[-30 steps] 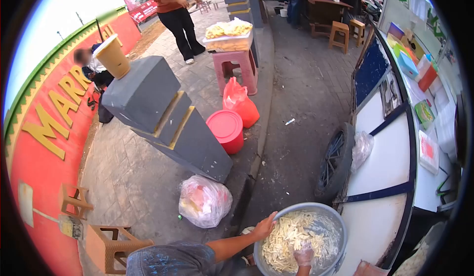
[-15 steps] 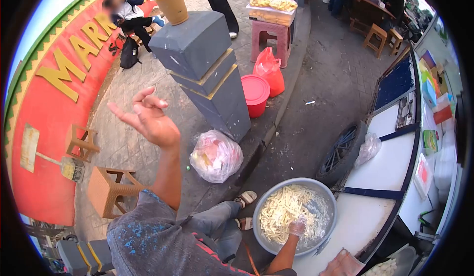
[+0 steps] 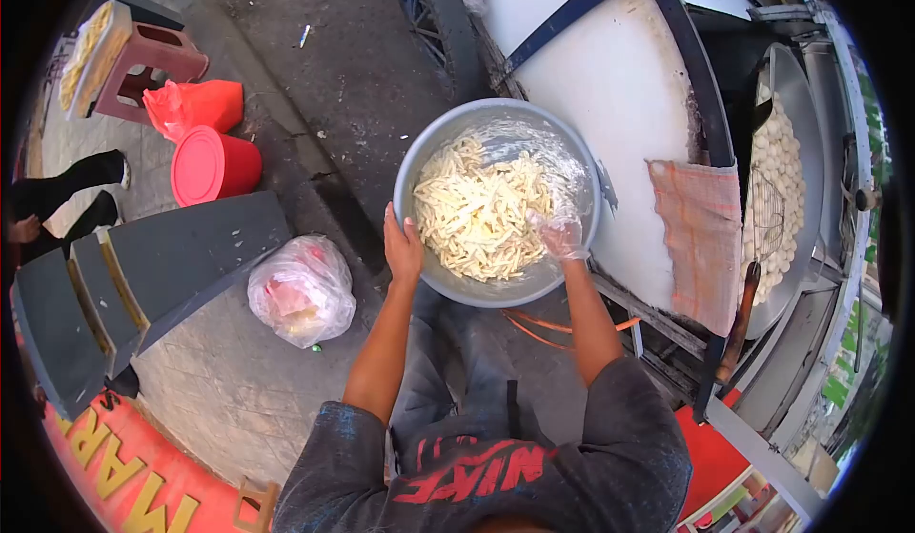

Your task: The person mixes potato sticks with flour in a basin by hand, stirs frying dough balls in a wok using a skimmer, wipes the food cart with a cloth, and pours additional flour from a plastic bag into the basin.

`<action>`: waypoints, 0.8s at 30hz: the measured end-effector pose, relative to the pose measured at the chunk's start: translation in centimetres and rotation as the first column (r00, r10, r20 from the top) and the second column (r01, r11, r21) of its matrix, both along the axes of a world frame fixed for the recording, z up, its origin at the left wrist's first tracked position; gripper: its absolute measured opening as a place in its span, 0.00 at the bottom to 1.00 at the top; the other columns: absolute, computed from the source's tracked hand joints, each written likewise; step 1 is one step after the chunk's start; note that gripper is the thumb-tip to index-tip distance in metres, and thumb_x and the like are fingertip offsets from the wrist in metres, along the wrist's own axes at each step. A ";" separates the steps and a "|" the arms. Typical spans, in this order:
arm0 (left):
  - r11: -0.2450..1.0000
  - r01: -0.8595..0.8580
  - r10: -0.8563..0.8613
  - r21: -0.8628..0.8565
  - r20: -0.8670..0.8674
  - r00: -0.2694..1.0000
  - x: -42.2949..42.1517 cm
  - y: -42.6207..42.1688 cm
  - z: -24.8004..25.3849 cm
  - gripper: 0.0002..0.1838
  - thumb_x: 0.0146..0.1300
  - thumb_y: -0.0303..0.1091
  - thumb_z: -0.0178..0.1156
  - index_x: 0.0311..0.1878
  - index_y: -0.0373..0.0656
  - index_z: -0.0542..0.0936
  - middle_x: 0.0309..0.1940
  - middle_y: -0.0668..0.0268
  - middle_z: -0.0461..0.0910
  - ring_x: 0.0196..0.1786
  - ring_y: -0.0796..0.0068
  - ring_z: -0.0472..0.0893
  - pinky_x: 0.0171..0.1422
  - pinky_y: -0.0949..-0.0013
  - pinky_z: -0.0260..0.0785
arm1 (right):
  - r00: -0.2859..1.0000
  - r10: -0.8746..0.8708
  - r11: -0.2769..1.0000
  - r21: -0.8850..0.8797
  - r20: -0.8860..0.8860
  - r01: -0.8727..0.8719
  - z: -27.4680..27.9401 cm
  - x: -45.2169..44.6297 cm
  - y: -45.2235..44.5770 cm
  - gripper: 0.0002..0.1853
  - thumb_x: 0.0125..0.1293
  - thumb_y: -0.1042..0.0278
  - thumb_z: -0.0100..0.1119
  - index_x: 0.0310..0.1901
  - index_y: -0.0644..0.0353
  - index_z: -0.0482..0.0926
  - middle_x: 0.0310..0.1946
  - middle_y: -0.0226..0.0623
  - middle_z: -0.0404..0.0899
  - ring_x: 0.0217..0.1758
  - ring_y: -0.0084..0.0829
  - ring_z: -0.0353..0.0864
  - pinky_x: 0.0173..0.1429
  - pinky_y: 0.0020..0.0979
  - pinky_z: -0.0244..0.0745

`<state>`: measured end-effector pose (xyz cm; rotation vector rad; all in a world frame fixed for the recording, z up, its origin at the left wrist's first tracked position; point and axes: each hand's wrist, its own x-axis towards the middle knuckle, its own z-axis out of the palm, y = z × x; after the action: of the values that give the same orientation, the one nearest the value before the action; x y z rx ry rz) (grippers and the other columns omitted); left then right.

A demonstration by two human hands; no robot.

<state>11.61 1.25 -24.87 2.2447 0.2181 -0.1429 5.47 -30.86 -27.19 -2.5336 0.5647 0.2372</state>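
Observation:
A large grey basin (image 3: 457, 290) holds a heap of pale, floury strips (image 3: 481, 209), with white powder on its right inner wall. My left hand (image 3: 402, 245) grips the basin's left rim, thumb towards the inside. In a clear plastic glove, my right hand (image 3: 560, 236) is inside the basin at the right edge of the heap. Its fingertips are blurred against the strips, so whether they hold any is unclear.
Right of the basin stands a white cart (image 3: 610, 85) with an orange cloth (image 3: 696, 238) and a wide pan (image 3: 810, 181) of pale round pieces. Leftward are a stuffed plastic bag (image 3: 301, 290), red bucket (image 3: 217, 165), red bag (image 3: 205, 106), grey pillar (image 3: 191, 266) and a person's legs (image 3: 71, 182).
My left hand was raised in the air away from the basin and has come down onto its left rim. The view has turned towards the cart. My right hand is still in the basin.

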 end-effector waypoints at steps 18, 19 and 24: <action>0.985 -0.070 0.054 -0.159 -0.102 0.993 -1.1 -0.7 -0.4 0.23 0.74 0.35 0.42 0.70 0.39 0.60 0.54 0.42 0.77 0.52 0.43 0.80 0.54 0.53 0.71 | 0.926 0.125 0.278 0.909 -0.355 0.311 -7.8 7.0 0.1 0.34 0.55 0.68 0.73 0.64 0.62 0.71 0.55 0.35 0.79 0.58 0.27 0.76 0.62 0.33 0.74; 0.984 -0.088 0.070 -0.154 -0.118 0.991 -1.7 -0.8 -0.3 0.23 0.74 0.35 0.42 0.70 0.39 0.59 0.54 0.42 0.77 0.53 0.43 0.80 0.55 0.53 0.71 | 0.954 0.074 0.159 0.948 -0.290 0.275 -5.2 6.6 0.5 0.36 0.55 0.70 0.73 0.65 0.62 0.69 0.56 0.35 0.78 0.59 0.27 0.75 0.62 0.33 0.73; 0.981 -0.078 0.067 -0.176 -0.066 0.996 -1.8 -0.4 -1.1 0.24 0.74 0.36 0.42 0.71 0.40 0.58 0.56 0.42 0.76 0.55 0.42 0.78 0.56 0.52 0.71 | 0.987 0.042 0.804 0.592 -0.156 0.059 1.0 4.5 4.4 0.32 0.58 0.60 0.68 0.62 0.64 0.70 0.61 0.48 0.72 0.63 0.40 0.72 0.65 0.40 0.68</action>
<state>9.85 0.86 -25.93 2.0535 0.3068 -0.1836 9.93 -26.44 -26.17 -1.9026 0.4680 0.5330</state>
